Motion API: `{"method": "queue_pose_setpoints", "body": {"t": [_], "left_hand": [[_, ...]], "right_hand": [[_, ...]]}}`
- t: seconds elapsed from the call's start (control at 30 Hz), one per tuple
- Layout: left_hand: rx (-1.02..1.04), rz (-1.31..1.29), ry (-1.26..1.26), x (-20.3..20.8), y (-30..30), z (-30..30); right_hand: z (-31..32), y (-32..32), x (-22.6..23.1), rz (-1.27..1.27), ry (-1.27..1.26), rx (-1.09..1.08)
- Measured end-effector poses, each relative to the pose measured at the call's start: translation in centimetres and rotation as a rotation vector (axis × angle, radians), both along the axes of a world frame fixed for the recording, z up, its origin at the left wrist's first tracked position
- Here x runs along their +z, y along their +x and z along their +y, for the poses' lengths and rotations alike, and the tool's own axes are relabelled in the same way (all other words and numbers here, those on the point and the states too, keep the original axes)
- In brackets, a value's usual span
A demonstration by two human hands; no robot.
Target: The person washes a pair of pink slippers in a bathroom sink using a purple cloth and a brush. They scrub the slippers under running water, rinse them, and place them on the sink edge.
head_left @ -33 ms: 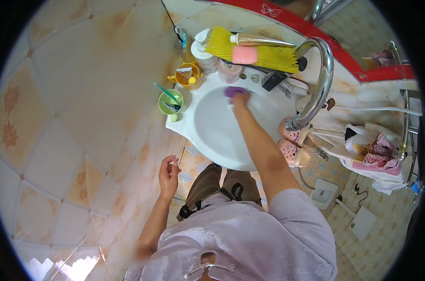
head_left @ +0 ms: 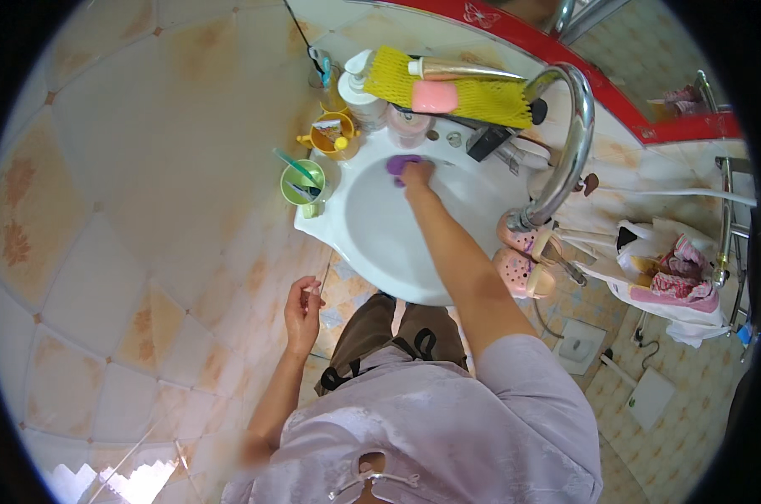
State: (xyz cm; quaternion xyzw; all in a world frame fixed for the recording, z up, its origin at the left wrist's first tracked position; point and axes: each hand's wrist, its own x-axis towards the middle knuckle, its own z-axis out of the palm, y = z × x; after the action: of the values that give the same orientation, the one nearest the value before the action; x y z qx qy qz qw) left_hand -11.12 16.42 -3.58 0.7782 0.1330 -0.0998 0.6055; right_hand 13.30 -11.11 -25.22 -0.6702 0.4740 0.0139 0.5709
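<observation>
A white washbasin [head_left: 372, 244] is in front of me. Inside it, near the far wall of the bowl, my right hand [head_left: 416, 175] presses a purple cloth [head_left: 403, 164] against the surface, fingers closed on it. Part of the cloth is covered by my fingers. My left hand [head_left: 301, 307] hangs at my side, left of the basin's front edge and touching nothing. Its fingers are loosely bent and apart, with nothing in them.
A green cup [head_left: 302, 182], a yellow cup [head_left: 334, 136] and a white pump bottle [head_left: 359, 88] line the basin's left rim. Behind lies a yellow mesh cloth [head_left: 389, 74] with pink soap [head_left: 434, 97]. A chrome faucet [head_left: 577, 134] arches at right, above pink clogs [head_left: 523, 270].
My right hand has slid a little to the left along the far side of the bowl, carrying the purple cloth. My left hand stays where it was.
</observation>
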Motion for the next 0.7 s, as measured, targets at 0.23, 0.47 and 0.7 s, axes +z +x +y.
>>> {"method": "queue_pose_setpoints", "body": {"t": [0.23,0.47,0.7], "left_hand": [[-0.16,-0.053,0.03,1.1,1.8,-1.1],[-0.047,-0.025,-0.125,0.0,1.2,-0.7],[-0.207,-0.062,-0.103,0.4,2.6,-2.4]], "right_hand": [[-9.5,-5.3,-1.6,-0.692,0.557,-0.075],[-7.1,-5.8,1.6,-0.218,-0.05,-0.164],[-10.0,-9.0,5.4,-0.239,-1.491,1.211]]}}
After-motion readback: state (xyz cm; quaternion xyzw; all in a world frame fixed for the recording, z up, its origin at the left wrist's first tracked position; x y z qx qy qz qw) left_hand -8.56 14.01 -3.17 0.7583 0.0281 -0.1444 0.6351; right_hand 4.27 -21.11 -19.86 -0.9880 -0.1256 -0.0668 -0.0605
